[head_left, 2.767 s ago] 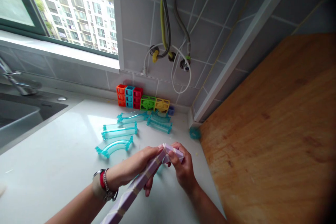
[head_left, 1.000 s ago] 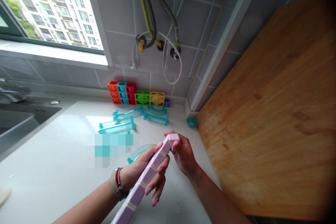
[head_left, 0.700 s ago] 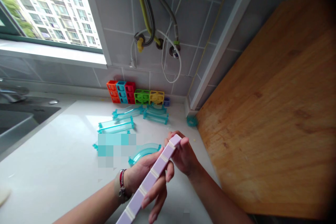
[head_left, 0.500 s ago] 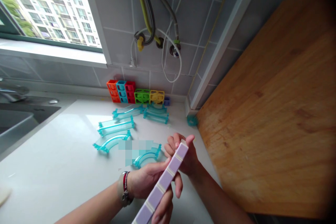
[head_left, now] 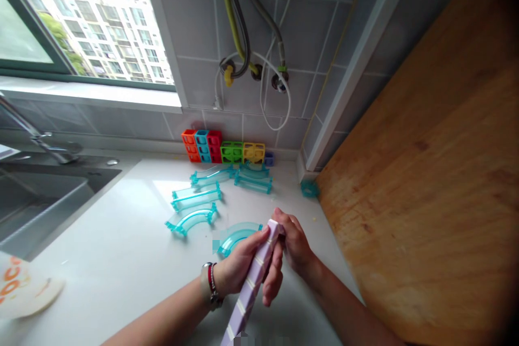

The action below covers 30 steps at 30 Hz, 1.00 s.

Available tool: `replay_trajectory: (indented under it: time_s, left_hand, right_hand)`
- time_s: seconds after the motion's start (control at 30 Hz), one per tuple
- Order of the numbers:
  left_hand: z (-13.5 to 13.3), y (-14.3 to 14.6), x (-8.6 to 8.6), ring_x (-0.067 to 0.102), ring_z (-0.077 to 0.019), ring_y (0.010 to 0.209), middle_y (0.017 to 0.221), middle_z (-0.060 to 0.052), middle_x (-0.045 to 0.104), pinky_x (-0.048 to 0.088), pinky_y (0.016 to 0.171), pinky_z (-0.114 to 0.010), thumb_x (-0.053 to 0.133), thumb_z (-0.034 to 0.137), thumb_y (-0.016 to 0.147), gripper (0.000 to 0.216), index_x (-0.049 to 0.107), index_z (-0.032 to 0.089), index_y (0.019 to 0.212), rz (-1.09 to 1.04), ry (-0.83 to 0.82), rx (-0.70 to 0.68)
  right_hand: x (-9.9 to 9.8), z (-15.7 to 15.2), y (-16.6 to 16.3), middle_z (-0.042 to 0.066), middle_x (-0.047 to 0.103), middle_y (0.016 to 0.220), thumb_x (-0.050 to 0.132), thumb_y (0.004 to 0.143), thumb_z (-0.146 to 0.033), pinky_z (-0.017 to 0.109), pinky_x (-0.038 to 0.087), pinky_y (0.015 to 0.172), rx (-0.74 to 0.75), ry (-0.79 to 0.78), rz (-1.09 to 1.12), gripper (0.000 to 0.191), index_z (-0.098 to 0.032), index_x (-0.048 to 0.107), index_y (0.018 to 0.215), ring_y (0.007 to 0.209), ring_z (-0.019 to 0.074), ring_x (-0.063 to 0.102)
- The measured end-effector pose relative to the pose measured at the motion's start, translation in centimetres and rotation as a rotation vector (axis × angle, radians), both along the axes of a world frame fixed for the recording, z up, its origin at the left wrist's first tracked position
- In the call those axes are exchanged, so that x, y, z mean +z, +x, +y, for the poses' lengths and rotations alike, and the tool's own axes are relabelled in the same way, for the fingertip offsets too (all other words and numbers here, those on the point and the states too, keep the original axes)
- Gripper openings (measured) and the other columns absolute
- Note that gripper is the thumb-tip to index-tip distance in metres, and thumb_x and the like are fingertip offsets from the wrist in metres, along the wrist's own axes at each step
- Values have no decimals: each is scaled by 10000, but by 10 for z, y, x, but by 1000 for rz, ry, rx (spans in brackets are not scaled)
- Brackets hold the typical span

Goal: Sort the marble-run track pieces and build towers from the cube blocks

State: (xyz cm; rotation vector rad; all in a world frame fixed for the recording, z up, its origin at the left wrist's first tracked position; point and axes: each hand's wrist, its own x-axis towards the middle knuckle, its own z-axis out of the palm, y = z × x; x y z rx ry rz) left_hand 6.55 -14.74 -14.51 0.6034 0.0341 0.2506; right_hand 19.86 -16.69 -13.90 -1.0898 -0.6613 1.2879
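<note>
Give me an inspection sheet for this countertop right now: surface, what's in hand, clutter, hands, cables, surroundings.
Surface: white countertop, glossy.
Job's things: long lilac segmented strip, held at its top end.
Clutter: clear teal track pieces; coloured cube frames against the wall; teal ring; printed paper.
Hands: left hand and right hand both grip the strip.
Cables: hoses and white cable on the wall.
Surroundings: sink, window, wooden board.

Block row (head_left: 225, 150) against wall; track pieces (head_left: 194, 197) before it.
</note>
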Motion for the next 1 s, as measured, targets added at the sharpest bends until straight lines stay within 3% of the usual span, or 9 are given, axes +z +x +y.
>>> replay_trajectory:
  time_s: [0.23, 0.5, 0.7, 0.87, 1.0]
  left_hand:
    - [-5, -3, 3, 580, -215, 420, 392, -30, 515, 500, 481, -307, 145, 624, 1051, 731, 673, 163, 844, -112, -38, -89]
    - [-5, -6, 3, 586, -221, 424, 358, -20, 487, 528, 513, -316, 138, 617, 1052, 718, 667, 191, 817, -162, -102, -162]
    - [-4, -7, 6, 590, -206, 436, 347, -8, 470, 554, 548, -310, 229, 577, 1064, 641, 685, 202, 814, -169, -112, -189]
    - [-5, -5, 8, 585, -201, 424, 358, -13, 485, 555, 525, -306, 208, 591, 1060, 660, 675, 201, 805, -146, -122, -148]
    - [0, -1, 9, 581, -186, 425, 435, -22, 537, 533, 469, -289, 270, 615, 1046, 638, 640, 179, 764, -51, -102, 21]
  right_hand:
    - [2, -4, 8, -77, 312, 524, 707, 814, -678, 248, 216, 465, 120, 100, -47, 599, -226, 389, 584, 479, 83, 257]
    - [-2, -4, 20, -70, 259, 564, 584, 973, -593, 277, 174, 504, 194, 317, -213, 582, -219, 361, 588, 520, 90, 210]
    - [-9, -1, 21, -65, 307, 537, 563, 956, -670, 267, 216, 503, 199, 323, -188, 613, -212, 411, 578, 502, 90, 253]
    - [-9, 0, 17, -67, 317, 529, 561, 939, -707, 258, 206, 486, 189, 321, -165, 624, -210, 425, 587, 489, 86, 245]
    - [-8, 1, 12, -70, 339, 508, 529, 913, -773, 255, 218, 477, 136, 265, -118, 637, -221, 411, 617, 470, 91, 278]
